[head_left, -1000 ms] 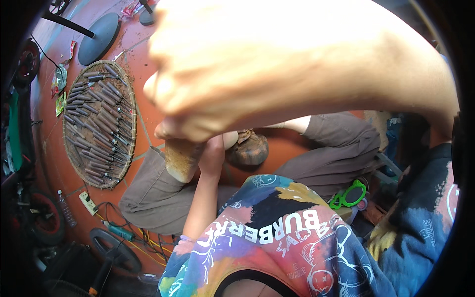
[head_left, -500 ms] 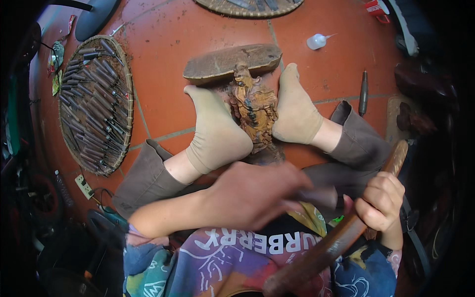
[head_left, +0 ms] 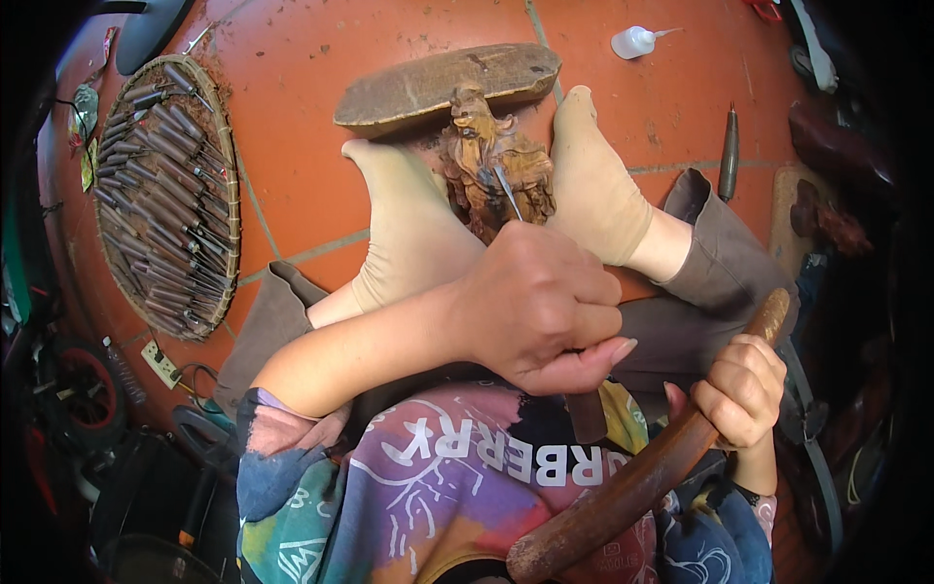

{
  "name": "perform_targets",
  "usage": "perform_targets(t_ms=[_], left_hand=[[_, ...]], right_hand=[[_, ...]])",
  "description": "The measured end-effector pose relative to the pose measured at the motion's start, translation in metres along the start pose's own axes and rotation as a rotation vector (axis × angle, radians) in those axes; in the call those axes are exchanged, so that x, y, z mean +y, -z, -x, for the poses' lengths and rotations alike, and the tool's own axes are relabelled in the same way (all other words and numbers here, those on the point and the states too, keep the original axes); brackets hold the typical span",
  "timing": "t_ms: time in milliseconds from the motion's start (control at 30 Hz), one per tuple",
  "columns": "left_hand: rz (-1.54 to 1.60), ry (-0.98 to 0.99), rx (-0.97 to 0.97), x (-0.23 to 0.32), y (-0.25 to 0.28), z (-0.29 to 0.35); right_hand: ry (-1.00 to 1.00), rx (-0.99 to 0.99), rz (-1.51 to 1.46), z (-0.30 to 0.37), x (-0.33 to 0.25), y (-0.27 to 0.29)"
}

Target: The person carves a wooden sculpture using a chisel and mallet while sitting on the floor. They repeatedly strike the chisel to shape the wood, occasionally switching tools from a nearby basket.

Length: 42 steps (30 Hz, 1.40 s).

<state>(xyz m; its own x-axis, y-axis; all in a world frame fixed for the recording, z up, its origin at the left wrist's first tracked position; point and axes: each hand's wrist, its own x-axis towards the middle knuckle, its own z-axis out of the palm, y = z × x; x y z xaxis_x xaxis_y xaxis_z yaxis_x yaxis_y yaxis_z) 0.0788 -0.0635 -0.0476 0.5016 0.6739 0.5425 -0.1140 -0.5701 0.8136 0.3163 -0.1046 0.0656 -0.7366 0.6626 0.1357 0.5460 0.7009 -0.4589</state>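
My left hand [head_left: 545, 307] is closed in a fist around a wood carving chisel; its thin metal blade [head_left: 507, 193] points away from me and its brown handle end [head_left: 587, 419] shows below the fist. The blade tip is at the surface of a carved wooden figure [head_left: 486, 161], though I cannot tell whether it bites in. The figure is gripped between two beige-socked feet [head_left: 413, 209], its upper end against a thick wooden block [head_left: 448, 88]. My right hand [head_left: 744, 389] is wrapped round a long wooden club [head_left: 642, 472], held slanting over my lap.
A woven tray [head_left: 233, 195] full of carving tools lies at the left, with a power strip [head_left: 161, 363] below it. On the tiled floor are a white squeeze bottle [head_left: 633, 42] and a dark pointed tool [head_left: 730, 156]. Dark reddish wooden pieces [head_left: 842, 146] stand at the right.
My left hand has turned, bringing the chisel blade from a blurred position at the right onto the figure. My right hand keeps the club nearly still. The whole view has shifted slightly.
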Motion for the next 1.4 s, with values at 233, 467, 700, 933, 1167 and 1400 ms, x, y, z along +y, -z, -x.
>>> perform_targets(t_ms=[233,467,700,933,1167,1400], left_hand=[[0.085,0.02,-0.011,-0.002,0.005,0.0],[0.024,0.048,0.02,-0.001,0.002,0.0],[-0.078,0.012,0.05,-0.008,-0.012,0.002],[-0.06,0.04,0.044,-0.008,-0.011,-0.003],[0.031,0.062,0.036,-0.005,-0.001,-0.006],[0.042,0.075,-0.01,-0.005,0.004,-0.001]], right_hand=[[-0.019,0.037,0.039,-0.002,-0.007,-0.007],[0.033,0.072,0.07,0.003,-0.004,-0.011],[0.028,0.06,0.327,0.016,0.013,-0.013],[0.096,0.044,0.274,0.022,0.028,-0.011],[0.052,0.218,0.262,0.028,0.03,-0.022],[0.098,0.094,0.203,0.014,0.029,0.001]])
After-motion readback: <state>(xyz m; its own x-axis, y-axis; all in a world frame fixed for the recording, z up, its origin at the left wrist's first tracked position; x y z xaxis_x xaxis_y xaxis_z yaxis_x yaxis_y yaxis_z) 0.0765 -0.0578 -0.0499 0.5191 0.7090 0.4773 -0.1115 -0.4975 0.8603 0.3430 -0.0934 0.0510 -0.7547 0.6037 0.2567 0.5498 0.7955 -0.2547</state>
